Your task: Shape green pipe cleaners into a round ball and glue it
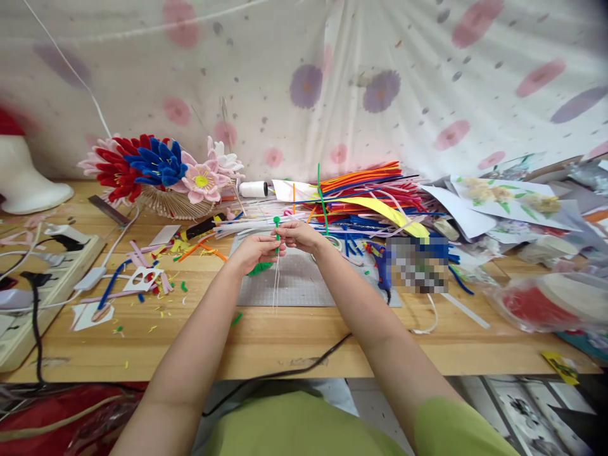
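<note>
Both hands meet over a grey cutting mat (304, 288) in the middle of the table. Between their fingertips stands a green pipe cleaner (277, 221) with a small rounded top, held upright. Two thin pale wires (275, 288) hang down below it. My left hand (255, 252) pinches it from the left, lower down. From the right, my right hand (303, 236) has its fingers closed on it near the top. Another green fuzzy piece (260, 269) lies on the mat beneath my left hand, partly covered by it.
Behind the mat lies a heap of coloured pipe cleaners (365, 183). A blue glue gun (379, 263) rests right of the mat. At the back left are fuzzy flowers (159, 163) and a thread spool (253, 189). A power strip (52, 297) and scraps lie left; a black cable (304, 369) crosses the front edge.
</note>
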{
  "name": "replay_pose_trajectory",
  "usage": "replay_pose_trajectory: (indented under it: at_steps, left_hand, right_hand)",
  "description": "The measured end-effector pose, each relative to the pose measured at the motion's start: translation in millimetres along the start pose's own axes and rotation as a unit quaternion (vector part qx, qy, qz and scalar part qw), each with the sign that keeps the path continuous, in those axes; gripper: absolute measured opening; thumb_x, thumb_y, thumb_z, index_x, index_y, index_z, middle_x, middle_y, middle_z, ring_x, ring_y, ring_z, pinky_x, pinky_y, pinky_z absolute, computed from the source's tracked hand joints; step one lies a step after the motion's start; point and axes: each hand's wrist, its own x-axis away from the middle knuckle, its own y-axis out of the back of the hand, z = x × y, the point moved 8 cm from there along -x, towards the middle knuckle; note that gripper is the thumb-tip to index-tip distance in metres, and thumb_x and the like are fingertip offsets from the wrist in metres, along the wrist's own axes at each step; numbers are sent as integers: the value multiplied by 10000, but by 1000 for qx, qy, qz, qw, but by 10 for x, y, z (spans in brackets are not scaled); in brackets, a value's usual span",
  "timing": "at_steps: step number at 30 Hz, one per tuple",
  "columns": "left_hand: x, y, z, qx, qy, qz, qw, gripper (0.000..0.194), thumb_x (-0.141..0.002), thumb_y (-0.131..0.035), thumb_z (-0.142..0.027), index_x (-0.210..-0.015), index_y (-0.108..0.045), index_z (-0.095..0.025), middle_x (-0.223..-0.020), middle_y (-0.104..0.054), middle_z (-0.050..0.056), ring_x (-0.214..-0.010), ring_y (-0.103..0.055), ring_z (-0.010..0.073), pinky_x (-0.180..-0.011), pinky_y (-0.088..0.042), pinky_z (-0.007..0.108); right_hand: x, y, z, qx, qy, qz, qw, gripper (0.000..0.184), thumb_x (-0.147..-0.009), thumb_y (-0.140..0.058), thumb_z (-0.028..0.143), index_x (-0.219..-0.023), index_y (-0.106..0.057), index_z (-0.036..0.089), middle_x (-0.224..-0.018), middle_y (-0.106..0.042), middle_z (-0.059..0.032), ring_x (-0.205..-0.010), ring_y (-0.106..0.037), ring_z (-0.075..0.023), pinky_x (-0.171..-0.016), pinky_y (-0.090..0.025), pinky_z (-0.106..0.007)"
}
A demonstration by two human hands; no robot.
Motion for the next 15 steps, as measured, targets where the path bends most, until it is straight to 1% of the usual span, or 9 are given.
replay_pose_trajectory:
  at_steps: [2,4,7,9,12,15]
  left_hand:
    - [-7,8,15,-1,11,9,1000,214,-568,-767,-218,-734,-680,-114,-777,-682,115,-652,-644,161,-547,-507,244]
    - [-18,16,12,-1,9,13,1000,228,-550,-777,-208,-729,-674,-113,-761,-673,101,-656,-638,154,-564,-510,245]
    - [-28,8,-36,-10,-23,5,1000,267,-544,-779,-242,-745,-659,-113,-735,-648,66,-660,-626,140,-589,-512,250]
    - [-26,-15,-78,-21,-52,-16,998,269,-577,-755,-278,-760,-645,-115,-702,-618,35,-624,-603,119,-569,-507,248]
    - [-33,-96,-92,-48,-87,-49,994,208,-658,-687,-289,-757,-623,-118,-633,-548,-9,-521,-527,74,-505,-482,231]
    - [-104,-188,23,-90,-99,-68,989,147,-746,-589,-255,-794,-621,-120,-606,-504,-24,-448,-441,46,-445,-426,199]
  right_hand:
    - [-2,10,14,7,10,-10,1000,270,-588,-708,359,-673,-597,128,-473,-465,58,-386,-290,-17,-373,-171,-174]
    - [-3,20,40,22,24,-25,999,286,-576,-714,375,-627,-560,140,-483,-478,55,-383,-309,-17,-373,-182,-175]
    - [-5,49,100,59,53,-65,995,328,-573,-714,404,-566,-501,154,-463,-450,64,-383,-317,-21,-375,-191,-178]
    - [0,89,134,79,71,-106,989,352,-576,-712,415,-548,-473,158,-454,-427,73,-380,-300,-17,-375,-182,-178]
    - [42,203,125,79,78,-191,975,388,-580,-710,420,-525,-419,169,-429,-391,85,-371,-275,-12,-371,-163,-178]
    - [129,341,0,59,49,-260,963,397,-587,-709,410,-516,-393,181,-383,-346,96,-352,-251,-15,-362,-151,-182]
